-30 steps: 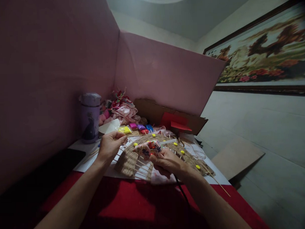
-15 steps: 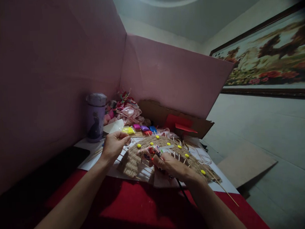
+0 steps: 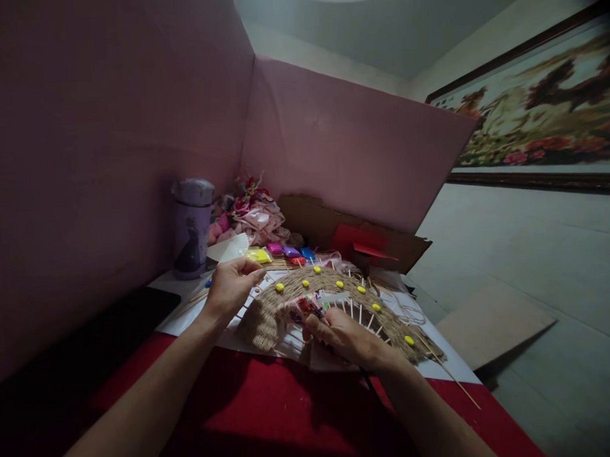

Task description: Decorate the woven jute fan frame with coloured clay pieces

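Observation:
My right hand (image 3: 345,335) is wrapped round a flower-patterned glue gun (image 3: 302,310), its nozzle pointing left. A translucent glue stick (image 3: 333,297) juts from its back and a dark cord hangs below. Behind and beneath it lies a fan-shaped woven twine piece (image 3: 327,279) on thin sticks, dotted with several yellow oval pieces (image 3: 339,284) along its curve. At the piece's left edge, my left hand (image 3: 232,288) hovers with thumb and forefinger pinched together. Whatever is between those fingertips, if anything, is too small to make out.
A purple tumbler (image 3: 192,229) stands at the left by the pink partition (image 3: 342,134). Behind the work lie coloured clay packets (image 3: 258,255), pink ribbons (image 3: 259,220) and cardboard (image 3: 309,218). White paper (image 3: 460,370) covers the red cloth (image 3: 271,409); a thin stick (image 3: 455,378) overhangs it.
The view has shifted slightly. The glue gun has turned a little in my right hand, and its red light no longer shows. My left hand keeps its pinch in nearly the same place.

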{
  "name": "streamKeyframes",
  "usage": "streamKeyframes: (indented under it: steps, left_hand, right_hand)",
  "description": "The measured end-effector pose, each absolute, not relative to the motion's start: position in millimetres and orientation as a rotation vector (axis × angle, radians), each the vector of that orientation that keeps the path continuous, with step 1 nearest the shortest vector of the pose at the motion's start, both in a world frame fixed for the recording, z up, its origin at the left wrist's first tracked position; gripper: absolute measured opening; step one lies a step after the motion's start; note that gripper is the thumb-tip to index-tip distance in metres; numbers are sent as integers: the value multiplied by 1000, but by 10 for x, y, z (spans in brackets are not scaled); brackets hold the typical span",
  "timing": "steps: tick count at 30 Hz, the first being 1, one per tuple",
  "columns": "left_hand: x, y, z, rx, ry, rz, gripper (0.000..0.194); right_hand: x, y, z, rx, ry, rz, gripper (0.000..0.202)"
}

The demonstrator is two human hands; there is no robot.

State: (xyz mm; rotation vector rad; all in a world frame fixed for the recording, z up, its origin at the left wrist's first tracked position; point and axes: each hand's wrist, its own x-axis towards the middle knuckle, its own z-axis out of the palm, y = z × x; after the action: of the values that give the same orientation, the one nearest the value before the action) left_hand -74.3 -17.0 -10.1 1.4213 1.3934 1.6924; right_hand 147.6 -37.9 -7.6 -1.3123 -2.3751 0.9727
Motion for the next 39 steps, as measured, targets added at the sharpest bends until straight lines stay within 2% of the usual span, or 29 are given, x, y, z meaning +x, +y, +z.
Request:
streamKeyframes:
  steps: [23, 39]
  left_hand:
    - [-740, -165, -115, 1450, 1380, 1670, 19]
    - [-737, -139, -133, 1445, 1399, 1656, 21]
  right_hand:
    - [1453, -375, -61, -1338, -2377, 950, 73]
    - [1438, -370, -76, -1261, -2424, 945, 72]
